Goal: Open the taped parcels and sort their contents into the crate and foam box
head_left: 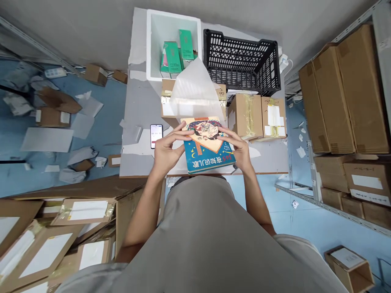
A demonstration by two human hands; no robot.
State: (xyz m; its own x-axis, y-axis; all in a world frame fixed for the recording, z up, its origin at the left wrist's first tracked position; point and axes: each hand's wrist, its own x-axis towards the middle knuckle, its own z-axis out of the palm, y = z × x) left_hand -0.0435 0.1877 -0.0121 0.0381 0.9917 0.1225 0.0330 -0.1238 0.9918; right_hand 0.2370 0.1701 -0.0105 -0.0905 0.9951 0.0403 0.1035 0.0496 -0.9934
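A blue and cream book (210, 156) with a drawn picture and large characters on its cover is in front of me at the table's near edge, its title upside down to me. Along its left side my left hand (168, 148) grips it, fingers over the cover and thumb at the edge. On the opposite side my right hand (236, 147) holds it, fingertips on the cover and thumb hidden. Just beyond the book a thin white translucent sheet (197, 87) stands up, partly covering a taped cardboard box (168, 87). Whether the sheet touches the book I cannot tell.
A white foam box (148, 44) with several green boxes (173, 57) and a black plastic crate (241, 44) stand at the table's back. Taped cartons (249, 116) sit to the right, a phone (156, 136) to the left. Shelved cartons (345, 93) flank the table; scraps litter the floor.
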